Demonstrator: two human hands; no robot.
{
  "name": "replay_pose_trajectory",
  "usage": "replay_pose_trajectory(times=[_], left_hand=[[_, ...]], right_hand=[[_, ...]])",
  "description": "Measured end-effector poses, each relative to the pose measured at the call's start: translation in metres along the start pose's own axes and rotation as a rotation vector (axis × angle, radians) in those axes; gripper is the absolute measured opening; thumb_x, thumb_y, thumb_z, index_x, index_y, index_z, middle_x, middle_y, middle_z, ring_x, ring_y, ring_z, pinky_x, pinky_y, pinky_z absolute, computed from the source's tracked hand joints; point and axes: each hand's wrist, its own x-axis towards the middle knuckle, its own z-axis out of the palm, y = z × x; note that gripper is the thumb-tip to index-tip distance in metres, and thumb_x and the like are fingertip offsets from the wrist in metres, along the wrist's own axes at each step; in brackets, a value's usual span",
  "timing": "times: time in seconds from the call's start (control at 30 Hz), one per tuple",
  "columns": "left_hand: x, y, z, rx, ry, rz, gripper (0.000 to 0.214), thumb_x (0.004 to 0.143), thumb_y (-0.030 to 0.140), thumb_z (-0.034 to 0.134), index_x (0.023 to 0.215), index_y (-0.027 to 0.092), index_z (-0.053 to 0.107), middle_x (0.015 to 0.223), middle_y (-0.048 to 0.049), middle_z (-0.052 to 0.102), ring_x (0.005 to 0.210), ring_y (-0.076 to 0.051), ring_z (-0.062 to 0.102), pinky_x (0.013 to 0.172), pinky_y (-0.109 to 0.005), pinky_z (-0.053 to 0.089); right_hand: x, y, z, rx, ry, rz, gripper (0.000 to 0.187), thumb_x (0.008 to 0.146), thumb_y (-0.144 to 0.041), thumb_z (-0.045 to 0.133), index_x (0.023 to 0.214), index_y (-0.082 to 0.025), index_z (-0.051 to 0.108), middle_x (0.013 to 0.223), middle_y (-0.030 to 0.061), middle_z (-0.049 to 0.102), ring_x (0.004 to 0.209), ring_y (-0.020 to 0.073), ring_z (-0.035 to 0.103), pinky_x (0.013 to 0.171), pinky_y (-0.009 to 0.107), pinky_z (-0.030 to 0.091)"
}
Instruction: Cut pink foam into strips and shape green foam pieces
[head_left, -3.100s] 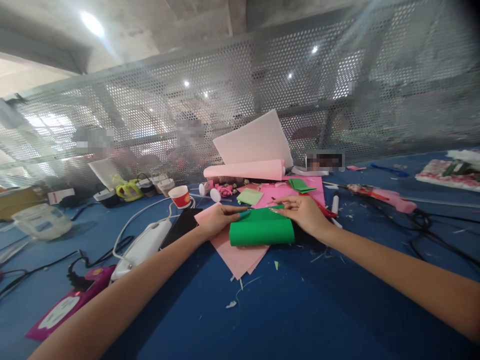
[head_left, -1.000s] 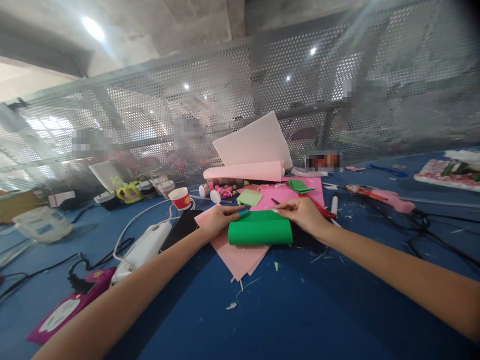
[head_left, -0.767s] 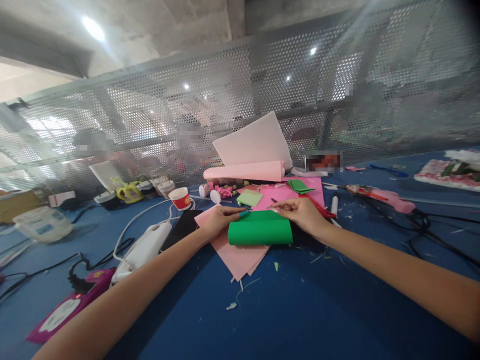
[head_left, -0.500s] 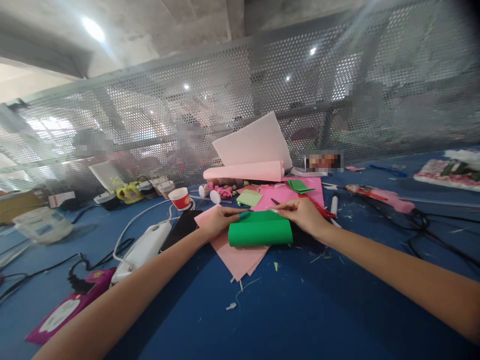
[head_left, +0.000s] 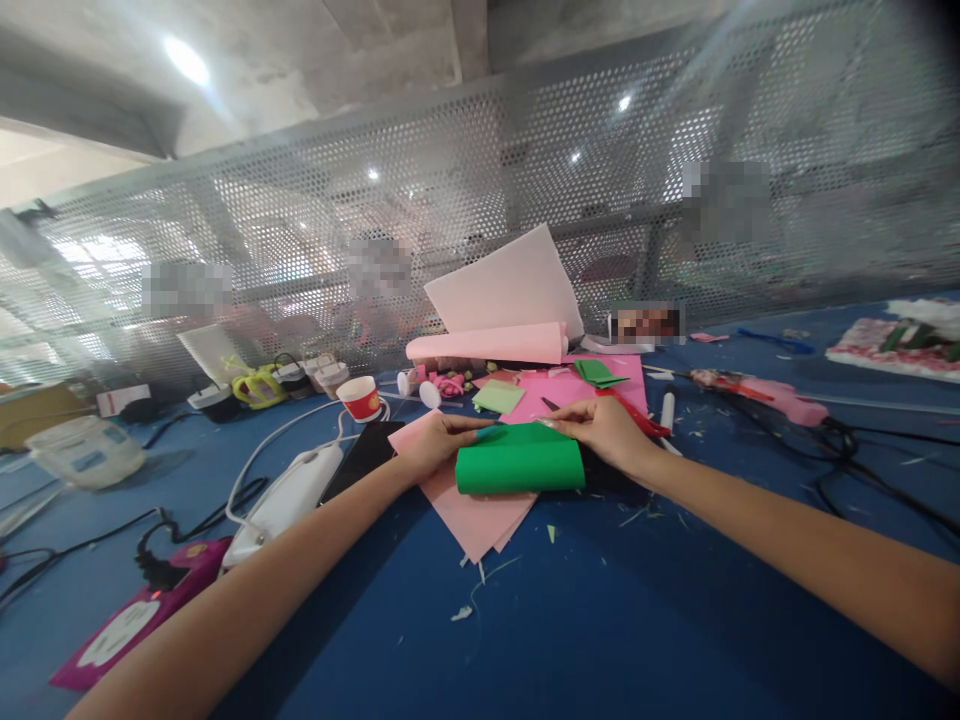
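A sheet of green paper (head_left: 520, 466), curled over toward me, is held between my two hands above the table. My left hand (head_left: 439, 442) is closed on its left far edge, and my right hand (head_left: 596, 430) pinches its right far edge. Beneath the green paper lie pink paper sheets (head_left: 480, 525). Red-handled scissors (head_left: 637, 415) lie just behind my right hand, partly hidden by it. Small green paper pieces (head_left: 598, 374) and a light green stack (head_left: 499, 396) rest beyond the hands.
A roll of pink paper (head_left: 487, 343) lies at the back near a mesh partition (head_left: 300, 220). On the left are a white power strip (head_left: 289, 500), a dark phone (head_left: 364, 460) and a red paper cup (head_left: 360, 399). A pink glue gun (head_left: 776, 397) with black cable lies right.
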Motion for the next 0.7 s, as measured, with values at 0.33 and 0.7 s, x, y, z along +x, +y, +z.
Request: replay_pose_trajectory(times=[0.33,0.7], left_hand=[[0.002,-0.007,-0.004,0.012,-0.005,0.021,0.035,0.069,0.034,0.071,0.101,0.02,0.07,0.109,-0.0077,0.068,0.099,-0.023,0.063,0.092,-0.036,0.045],[0.002,0.008,-0.004,0.083,0.053,0.003,0.028,0.07,0.024,0.071,0.097,0.017,0.071,0.097,-0.0073,0.072,0.083,-0.015,0.066,0.081,-0.029,0.05]], right_hand=[[0.0,-0.001,0.0,-0.042,0.001,-0.005,0.018,0.069,-0.031,0.068,0.08,-0.018,0.075,0.075,0.0053,0.074,0.067,0.0219,0.066,0.063,0.033,0.049],[0.002,0.001,0.001,-0.099,0.013,-0.034,0.019,0.068,-0.032,0.066,0.072,-0.015,0.074,0.069,0.007,0.072,0.062,0.0217,0.065,0.058,0.032,0.047]])
